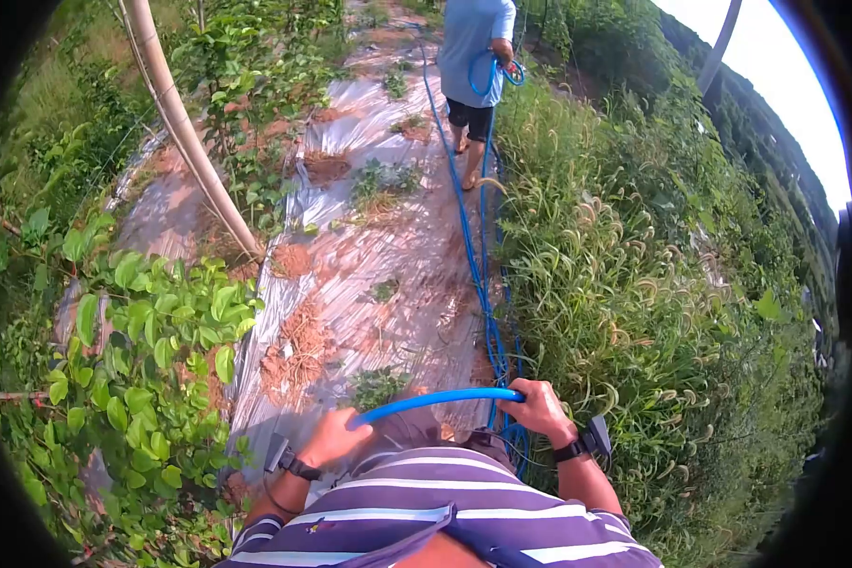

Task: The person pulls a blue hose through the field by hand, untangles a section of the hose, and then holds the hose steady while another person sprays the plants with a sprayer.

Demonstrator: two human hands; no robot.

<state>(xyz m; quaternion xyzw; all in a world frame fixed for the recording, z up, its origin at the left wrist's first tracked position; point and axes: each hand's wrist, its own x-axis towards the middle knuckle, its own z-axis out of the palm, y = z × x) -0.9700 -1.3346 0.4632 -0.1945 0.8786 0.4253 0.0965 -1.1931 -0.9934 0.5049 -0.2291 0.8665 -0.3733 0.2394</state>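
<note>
A blue hose (pixel 435 399) arches between my two hands in front of my waist. My left hand (pixel 337 436) is wrapped round its left end of the arch, and my right hand (pixel 541 411) grips it at the right. More lengths of blue hose (pixel 484 303) run along the ground from near my feet up the path, partly twisted together. Below my right hand the hose hangs down in several strands, partly hidden by my body. Each wrist wears a dark strap with a small device.
Ahead, a person (pixel 473 57) in a light blue shirt stands on the path with a loop of blue hose in one hand. Silvery plastic sheeting (pixel 388 246) covers the ground. A leaning pole (pixel 189 133) and leafy plants (pixel 142 350) are at left, tall grass (pixel 615 284) at right.
</note>
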